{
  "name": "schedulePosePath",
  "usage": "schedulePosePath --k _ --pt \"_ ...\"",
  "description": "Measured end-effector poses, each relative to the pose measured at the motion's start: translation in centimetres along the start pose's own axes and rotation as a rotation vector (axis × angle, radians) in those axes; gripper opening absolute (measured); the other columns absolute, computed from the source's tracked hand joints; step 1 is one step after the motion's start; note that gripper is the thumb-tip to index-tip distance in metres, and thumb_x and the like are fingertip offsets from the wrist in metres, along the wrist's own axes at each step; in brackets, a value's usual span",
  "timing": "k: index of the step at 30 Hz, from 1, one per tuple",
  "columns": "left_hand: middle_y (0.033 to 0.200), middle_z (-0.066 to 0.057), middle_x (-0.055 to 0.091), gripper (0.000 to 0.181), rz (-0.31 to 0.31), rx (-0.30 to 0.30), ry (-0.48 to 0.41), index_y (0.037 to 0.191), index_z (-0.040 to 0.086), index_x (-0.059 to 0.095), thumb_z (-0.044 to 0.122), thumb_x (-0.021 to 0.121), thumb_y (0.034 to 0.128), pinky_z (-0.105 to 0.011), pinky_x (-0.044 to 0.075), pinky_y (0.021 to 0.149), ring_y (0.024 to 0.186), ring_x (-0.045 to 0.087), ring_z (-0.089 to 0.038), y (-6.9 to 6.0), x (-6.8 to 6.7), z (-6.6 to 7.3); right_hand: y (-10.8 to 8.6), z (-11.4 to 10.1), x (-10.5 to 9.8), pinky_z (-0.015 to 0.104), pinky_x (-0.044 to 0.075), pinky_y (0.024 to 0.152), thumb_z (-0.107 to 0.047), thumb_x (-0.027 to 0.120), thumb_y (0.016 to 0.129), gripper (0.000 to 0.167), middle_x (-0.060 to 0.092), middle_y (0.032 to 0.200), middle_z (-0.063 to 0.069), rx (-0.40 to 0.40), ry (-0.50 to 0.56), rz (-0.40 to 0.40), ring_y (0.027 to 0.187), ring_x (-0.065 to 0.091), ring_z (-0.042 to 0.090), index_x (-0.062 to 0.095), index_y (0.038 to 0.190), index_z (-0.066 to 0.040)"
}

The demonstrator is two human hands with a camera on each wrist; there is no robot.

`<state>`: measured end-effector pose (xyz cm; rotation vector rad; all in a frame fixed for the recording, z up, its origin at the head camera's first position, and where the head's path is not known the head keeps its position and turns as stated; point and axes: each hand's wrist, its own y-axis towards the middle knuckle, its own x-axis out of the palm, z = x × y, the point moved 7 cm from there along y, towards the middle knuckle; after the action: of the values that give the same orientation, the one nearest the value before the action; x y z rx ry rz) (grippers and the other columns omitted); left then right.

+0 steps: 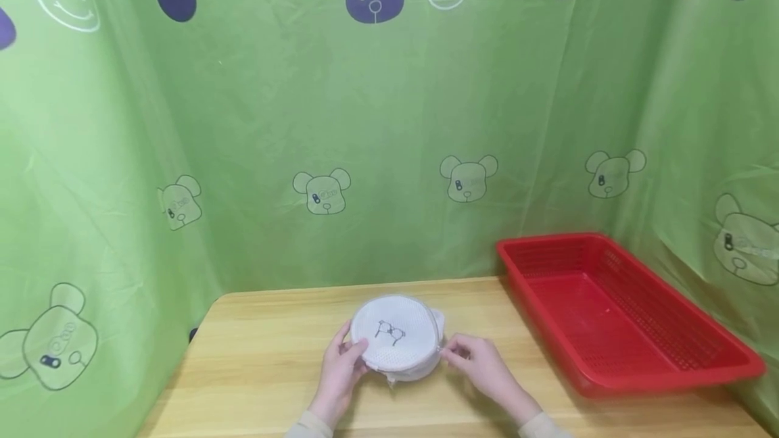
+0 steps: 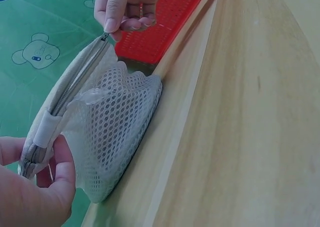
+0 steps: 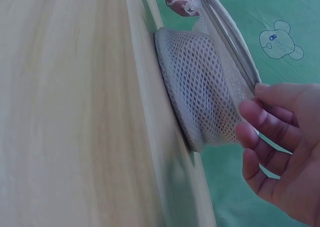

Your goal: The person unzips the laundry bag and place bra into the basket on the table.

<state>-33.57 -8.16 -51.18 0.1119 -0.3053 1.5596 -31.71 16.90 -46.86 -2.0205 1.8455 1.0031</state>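
Observation:
A round white mesh laundry bag (image 1: 395,333) with a small dark drawing on its lid stands on the wooden table. My left hand (image 1: 342,365) grips the left edge of the lid, thumb on top and fingers beneath. At the right side, my right hand (image 1: 477,360) pinches the zipper pull (image 2: 105,36) between thumb and forefinger. The zipper (image 2: 80,82) runs along the rim between the two hands, and its teeth look joined there. A clear plastic tag (image 2: 92,96) hangs near the zipper. The mesh side wall (image 3: 192,82) is slack and rumpled under the lid.
A red plastic basket (image 1: 663,384) with slatted sides sits on the right of the wooden table (image 1: 262,357). Green curtain (image 1: 389,100) with bear prints hangs behind the table and at both sides.

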Motion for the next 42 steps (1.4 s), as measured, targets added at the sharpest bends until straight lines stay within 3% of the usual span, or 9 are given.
schedulePosePath --k 7,16,20,25,31,42 --pt "0.115 -0.011 0.059 0.069 0.044 0.013 0.005 0.150 0.001 0.025 0.020 0.060 0.0941 -0.026 0.057 0.083 0.089 0.063 -0.012 -0.1 -0.4 0.2 -0.3 -0.8 1.1 0.017 0.048 0.063 -0.025 0.066 0.090 0.014 0.069 0.078 0.003 -0.101 -0.012 -0.115 0.069 0.053 -0.003 0.068 0.083 -0.013" --pt "0.135 -0.024 0.049 0.065 0.060 0.029 0.060 0.148 -0.004 0.027 0.015 0.058 0.0930 -0.027 0.056 0.087 0.099 0.062 -0.016 -0.3 -0.1 0.6 -0.8 -2.0 2.4 0.017 0.048 0.064 -0.025 0.066 0.089 0.014 0.069 0.077 0.001 -0.165 -0.045 -0.170 0.071 0.052 -0.006 0.066 0.081 -0.014" --pt "0.146 -0.030 0.038 0.067 0.041 0.038 0.075 0.150 -0.004 0.021 0.012 0.054 0.0938 -0.031 0.054 0.097 0.118 0.058 -0.029 -0.3 0.1 0.6 -1.1 -2.5 2.9 0.017 0.048 0.063 -0.024 0.067 0.088 0.012 0.067 0.076 -0.003 -0.180 -0.036 -0.190 0.070 0.052 -0.006 0.067 0.081 -0.015" --pt "0.154 -0.032 0.024 0.070 0.005 0.048 0.073 0.151 -0.005 0.013 0.009 0.050 0.0946 -0.040 0.044 0.109 0.137 0.041 -0.040 -0.2 0.7 0.5 -1.3 -2.9 3.5 0.017 0.048 0.064 -0.028 0.067 0.088 0.010 0.064 0.076 -0.012 -0.172 -0.033 -0.215 0.071 0.051 -0.006 0.066 0.082 -0.020" --pt "0.154 -0.033 0.022 0.074 -0.040 0.063 0.100 0.151 -0.008 0.005 0.009 0.049 0.0947 -0.048 0.032 0.116 0.141 0.033 -0.042 -0.6 1.4 0.7 -1.6 -3.3 4.0 0.017 0.047 0.066 -0.032 0.066 0.089 0.012 0.062 0.077 -0.016 -0.167 -0.030 -0.223 0.073 0.050 -0.006 0.066 0.082 -0.022" --pt "0.157 -0.023 0.025 0.071 -0.123 0.076 0.147 0.152 -0.006 0.013 0.009 0.049 0.0925 -0.044 0.033 0.116 0.142 0.035 -0.037 -1.2 2.3 1.0 -1.8 -3.5 4.5 0.017 0.047 0.063 -0.028 0.067 0.089 0.013 0.061 0.074 -0.015 -0.194 0.002 -0.182 0.070 0.050 -0.007 0.064 0.079 -0.021"
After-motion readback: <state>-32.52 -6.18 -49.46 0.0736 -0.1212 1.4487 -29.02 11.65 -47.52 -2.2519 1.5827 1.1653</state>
